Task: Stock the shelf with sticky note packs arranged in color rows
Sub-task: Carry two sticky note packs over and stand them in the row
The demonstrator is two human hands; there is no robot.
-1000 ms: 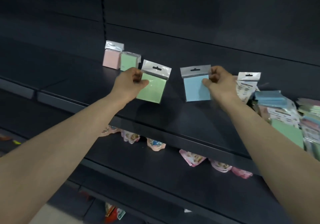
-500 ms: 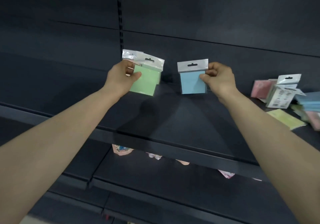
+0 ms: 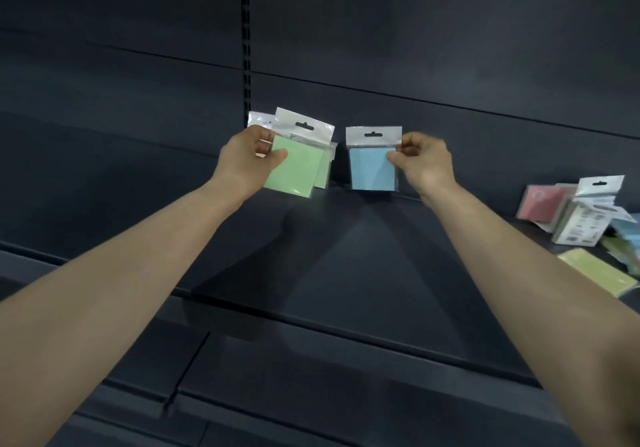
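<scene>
I'm pinching one green pack [image 3: 294, 171] with my left hand [image 3: 247, 161], one blue pack [image 3: 370, 171] with my right hand [image 3: 424, 162] (two shelved packs [image 3: 324, 175] standing behind the green).

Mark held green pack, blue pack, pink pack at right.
held green pack [image 3: 296, 171], head view, centre of green pad.
blue pack [image 3: 370, 169], head view, centre of blue pad.
pink pack [image 3: 543, 204], head view, its pink front.

The dark shelf [image 3: 363, 256] carries a pale green pack [image 3: 325, 178] standing upright at the back. Well to the right sits a loose cluster: a leaning pink pack [image 3: 540, 202], a white printed pack [image 3: 585, 227] upright beside it, and a yellow pack [image 3: 597, 273] lying flat nearer the front.
</scene>
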